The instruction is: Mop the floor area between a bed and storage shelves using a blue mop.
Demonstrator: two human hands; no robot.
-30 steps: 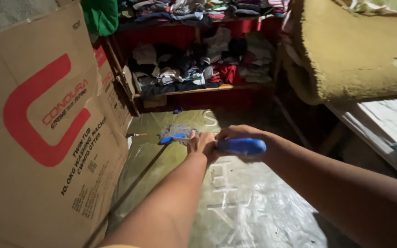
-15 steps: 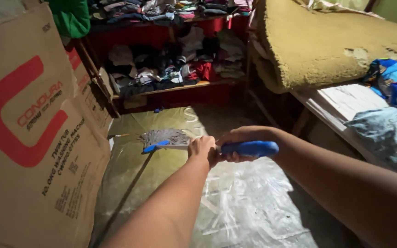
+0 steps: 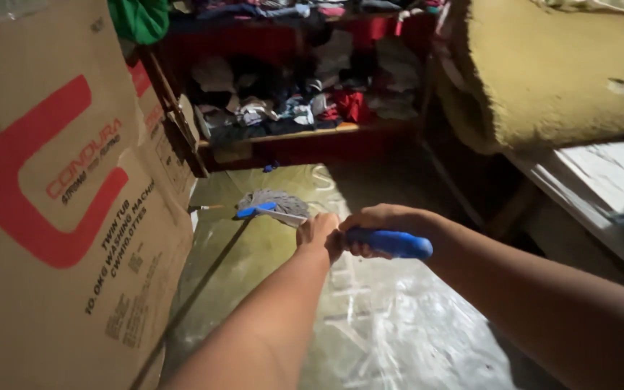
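Observation:
Both of my hands hold a mop. My right hand (image 3: 380, 224) grips its blue handle end (image 3: 395, 244). My left hand (image 3: 319, 235) is closed around the pale shaft just ahead of it. The grey stringy mop head (image 3: 272, 204), with a blue clamp, rests on the wet, shiny floor (image 3: 370, 332) in front of a low shelf. Both forearms reach in from the bottom of the view.
A large brown cardboard box (image 3: 59, 217) with a red mark stands close on the left. A red shelf (image 3: 290, 108) crammed with clothes fills the back. A worn yellowish foam mattress (image 3: 557, 79) lies on a bed frame at the right.
The mop head has slid slightly toward the shelf and the box while the view shifted; both hands keep their grip on the handle.

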